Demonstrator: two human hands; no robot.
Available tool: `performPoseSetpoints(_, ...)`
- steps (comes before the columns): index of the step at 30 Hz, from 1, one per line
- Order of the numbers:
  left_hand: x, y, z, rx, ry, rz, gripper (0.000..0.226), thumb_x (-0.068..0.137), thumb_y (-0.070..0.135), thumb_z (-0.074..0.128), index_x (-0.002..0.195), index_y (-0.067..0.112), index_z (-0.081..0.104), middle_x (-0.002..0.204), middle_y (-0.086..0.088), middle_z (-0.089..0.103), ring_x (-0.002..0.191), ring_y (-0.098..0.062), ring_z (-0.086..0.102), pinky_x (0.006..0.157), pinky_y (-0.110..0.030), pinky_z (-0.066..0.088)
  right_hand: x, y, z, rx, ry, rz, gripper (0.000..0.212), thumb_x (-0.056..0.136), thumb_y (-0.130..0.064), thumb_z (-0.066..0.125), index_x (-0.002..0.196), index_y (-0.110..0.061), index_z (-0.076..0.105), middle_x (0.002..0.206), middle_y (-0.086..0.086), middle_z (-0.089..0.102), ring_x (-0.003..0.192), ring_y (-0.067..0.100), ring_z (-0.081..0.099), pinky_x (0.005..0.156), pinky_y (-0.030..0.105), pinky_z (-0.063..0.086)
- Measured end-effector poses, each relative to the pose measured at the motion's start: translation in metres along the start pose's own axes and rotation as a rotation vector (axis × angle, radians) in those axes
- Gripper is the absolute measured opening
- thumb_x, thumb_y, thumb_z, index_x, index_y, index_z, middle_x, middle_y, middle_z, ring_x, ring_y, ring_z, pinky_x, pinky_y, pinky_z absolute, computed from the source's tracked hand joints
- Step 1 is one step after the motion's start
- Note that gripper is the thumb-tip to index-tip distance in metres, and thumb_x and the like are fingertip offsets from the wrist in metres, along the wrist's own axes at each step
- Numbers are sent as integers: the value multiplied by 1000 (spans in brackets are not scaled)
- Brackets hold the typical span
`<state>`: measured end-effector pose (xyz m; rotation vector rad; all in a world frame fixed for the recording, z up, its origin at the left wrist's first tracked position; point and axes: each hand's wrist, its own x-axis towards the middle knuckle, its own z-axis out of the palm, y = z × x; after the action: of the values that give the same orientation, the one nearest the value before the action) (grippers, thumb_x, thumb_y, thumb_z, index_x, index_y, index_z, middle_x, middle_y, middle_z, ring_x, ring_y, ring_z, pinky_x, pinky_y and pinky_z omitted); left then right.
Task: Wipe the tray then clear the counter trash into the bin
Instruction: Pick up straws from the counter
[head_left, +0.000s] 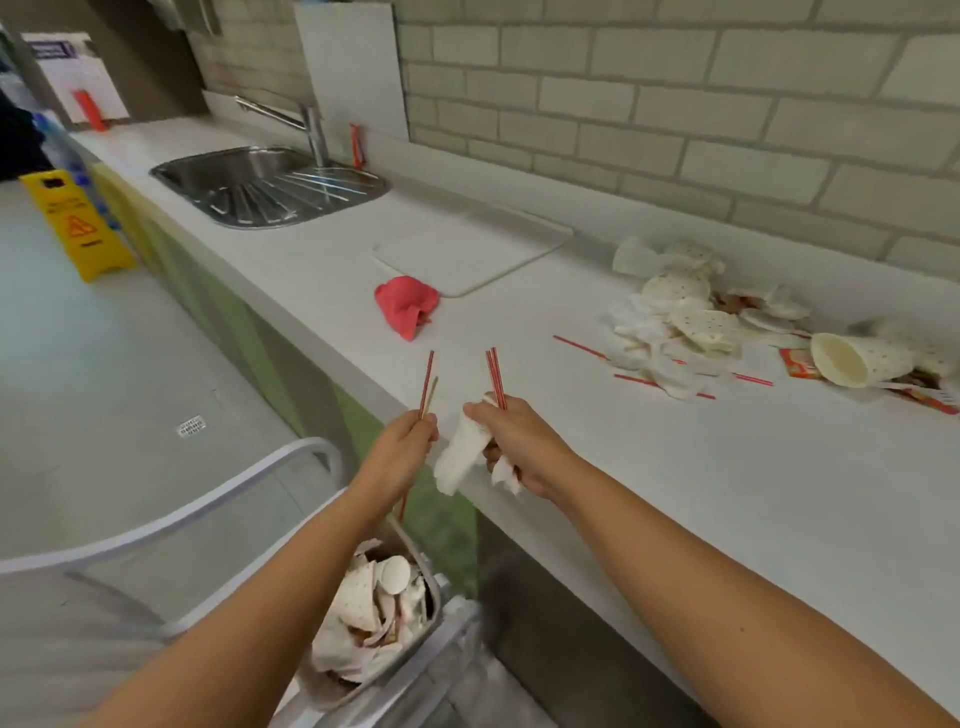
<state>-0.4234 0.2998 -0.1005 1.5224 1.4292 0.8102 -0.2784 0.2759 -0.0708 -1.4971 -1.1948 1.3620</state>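
Note:
My left hand (405, 447) grips a red straw (426, 382) and a thin wooden stick just off the counter's front edge. My right hand (519, 441) holds crumpled white paper napkins (460, 457) together with several red straws (494, 376). Below my arms stands the bin (415, 670), holding spotted paper cups and wrappers. The white tray (498, 254) lies flat on the counter, with the red cloth (405, 306) bunched at its near left corner. A heap of crushed spotted cups, lids and napkins (691, 317) and a tipped cup (857, 358) lie on the right.
Loose red straws (579, 347) and red wrappers (797, 361) lie by the heap. A steel sink (270, 187) with a tap sits at the back left. A yellow wet-floor sign (78, 223) stands on the floor. A white chair frame (171, 519) is at my left.

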Motion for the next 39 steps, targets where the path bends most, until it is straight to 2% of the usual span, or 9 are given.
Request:
performPoseSetpoints(3,-3,-47,-32,86,27,-61,36,95,24,41,69,7,58,75,-10,58,71,-23,52,72,-35,41,12,14,49,-73,-85,14,17,94,-28,44,79,-24,52,70,-1,49,60,13,46,59,27,38)
performPoseSetpoints(6,-8,-91,-46,190,-4,-135,34,96,16,44,74,-5,60,66,-10,54,62,-20,49,61,-30,37,25,36,88,-141,-128,49,18,95,-30,40,92,-22,56,81,-3,55,78,15,54,72,29,42)
performPoseSetpoints(11,-19,-158,-51,310,-46,-252,32,96,20,43,82,-1,64,80,-17,66,66,-22,57,59,-31,44,31,70,125,-192,-162,165,40,103,-28,28,136,-9,40,133,7,46,127,23,42,101,28,33)
performPoseSetpoints(17,-33,-188,-50,366,-110,-367,19,94,20,49,86,9,62,80,-5,58,71,-16,50,68,-25,38,41,104,144,-255,-126,236,46,103,-32,26,138,-5,36,143,14,37,131,25,38,103,28,33)
performPoseSetpoints(21,-33,-194,-53,438,-171,-431,33,92,23,52,121,8,58,120,-9,59,105,-22,58,86,-28,46,42,116,146,-277,-168,298,50,101,-33,33,145,-9,28,148,10,34,136,23,34,109,28,27)
performPoseSetpoints(27,-26,-169,-54,445,-132,-378,37,92,17,52,127,7,53,128,-9,57,108,-21,57,80,-19,43,41,119,135,-519,-301,416,62,92,-33,53,144,-9,29,146,10,38,132,26,40,104,30,35)
performPoseSetpoints(29,-24,-156,-50,430,-107,-307,29,91,13,51,119,8,58,120,-8,62,102,-22,59,70,-19,41,42,114,127,-587,-311,388,55,93,-26,54,140,-6,35,143,11,43,129,26,44,100,27,38)
performPoseSetpoints(33,-19,-127,-37,394,-88,-206,25,91,6,50,115,5,58,112,-11,64,96,-20,58,76,-21,39,37,95,111,-664,-342,315,38,93,-21,52,128,-5,51,131,13,55,117,26,55,82,24,41)
performPoseSetpoints(39,-9,-88,-9,323,9,-126,24,91,5,51,113,3,59,109,-11,62,96,-21,58,79,-23,41,24,66,89,-613,-388,326,35,93,-14,48,122,4,55,86,14,59,56,17,53,46,22,46)
